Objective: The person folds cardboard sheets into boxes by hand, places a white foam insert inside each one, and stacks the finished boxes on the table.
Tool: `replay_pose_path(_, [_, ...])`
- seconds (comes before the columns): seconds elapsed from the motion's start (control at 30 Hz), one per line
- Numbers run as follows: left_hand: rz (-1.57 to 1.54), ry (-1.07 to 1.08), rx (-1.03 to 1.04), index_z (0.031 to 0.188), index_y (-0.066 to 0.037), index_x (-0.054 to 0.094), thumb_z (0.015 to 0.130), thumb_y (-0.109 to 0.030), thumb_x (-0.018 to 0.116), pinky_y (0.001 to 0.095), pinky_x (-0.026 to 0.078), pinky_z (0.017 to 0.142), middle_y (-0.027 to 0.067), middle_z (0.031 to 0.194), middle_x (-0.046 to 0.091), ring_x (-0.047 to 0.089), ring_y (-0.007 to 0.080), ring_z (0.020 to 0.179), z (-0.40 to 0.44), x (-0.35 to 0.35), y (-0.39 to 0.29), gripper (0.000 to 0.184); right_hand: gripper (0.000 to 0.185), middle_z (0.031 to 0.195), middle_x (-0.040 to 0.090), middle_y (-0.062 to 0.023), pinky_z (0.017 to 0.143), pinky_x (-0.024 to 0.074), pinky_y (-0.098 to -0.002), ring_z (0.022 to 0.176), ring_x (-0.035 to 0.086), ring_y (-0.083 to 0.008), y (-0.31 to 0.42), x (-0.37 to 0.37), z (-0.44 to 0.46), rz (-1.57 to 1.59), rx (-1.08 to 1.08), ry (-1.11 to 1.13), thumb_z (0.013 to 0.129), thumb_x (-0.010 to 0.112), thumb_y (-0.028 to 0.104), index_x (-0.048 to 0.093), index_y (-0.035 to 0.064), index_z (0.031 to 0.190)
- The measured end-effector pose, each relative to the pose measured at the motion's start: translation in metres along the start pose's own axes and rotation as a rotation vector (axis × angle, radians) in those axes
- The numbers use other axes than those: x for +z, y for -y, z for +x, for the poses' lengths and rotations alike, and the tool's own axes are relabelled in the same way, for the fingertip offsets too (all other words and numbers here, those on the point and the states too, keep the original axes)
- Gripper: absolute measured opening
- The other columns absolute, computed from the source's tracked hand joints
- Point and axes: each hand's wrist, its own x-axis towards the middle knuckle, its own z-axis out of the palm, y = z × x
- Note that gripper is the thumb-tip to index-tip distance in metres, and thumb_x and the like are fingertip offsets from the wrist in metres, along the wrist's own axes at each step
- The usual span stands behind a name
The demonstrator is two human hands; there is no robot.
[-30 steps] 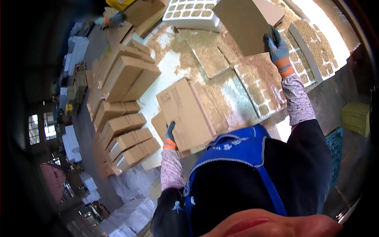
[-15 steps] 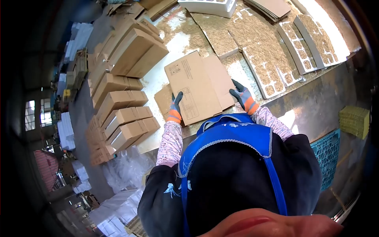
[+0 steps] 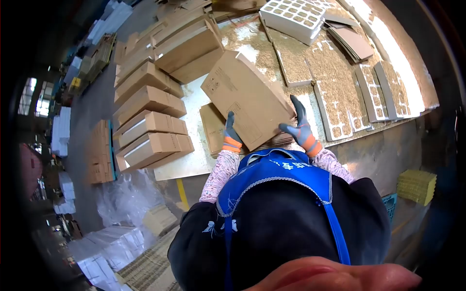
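Observation:
Between my two gloved hands a brown cardboard box [image 3: 247, 97] with printed panels is tilted, partly squared out from flat. My left hand [image 3: 232, 137] grips its lower left edge, thumb on the front; the other fingers are hidden. My right hand [image 3: 302, 127] presses the lower right corner with thumb and forefinger spread around it. Beneath the box lie flat cardboard pieces [image 3: 211, 127], largely covered by it. Both gloves are grey with orange cuffs.
Several upright cardboard boxes [image 3: 158, 145] line the table's left side. White trays with brown, straw-like fill [image 3: 335, 109] stand on the right, and a white tray stack [image 3: 291, 19] at the back. Flat cardboard sheets [image 3: 349, 41] lie back right. Yellow blocks [image 3: 416, 186] are beyond the table's edge.
The cardboard has gone from nearly flat to partly opened, with its right side now folding away. My right hand has shifted onto its lower right corner. The camera view has turned slightly.

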Motion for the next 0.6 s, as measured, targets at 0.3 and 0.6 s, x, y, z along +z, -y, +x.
replay_pose_path(0.3, [0.204,0.413,-0.103,0.124,0.002,0.045,0.089,-0.028,0.054,0.0392,0.048,0.091,0.0186,0.118,0.056,0.053,0.029,0.111,-0.014,-0.026,0.024,0.047,0.063,0.13,0.044,-0.0174,0.1,0.0355,-0.0406,0.12,0.043,-0.034,0.064,-0.036,0.086,-0.214,-0.342,0.533,0.059,0.077,0.017,0.055,0.0093,0.118])
replay_pose_path(0.6, [1.972,0.282,0.843,0.107,-0.013,0.061,0.075,-0.041,0.068,0.0385,0.041,0.091,0.0096,0.109,0.06,0.054,0.0278,0.106,-0.07,0.105,-0.093,0.044,0.044,0.136,0.04,-0.0152,0.1,0.0356,-0.0416,0.12,0.042,-0.0359,0.02,-0.034,0.073,-0.517,-0.335,0.704,0.061,0.076,0.019,0.065,0.018,0.103])
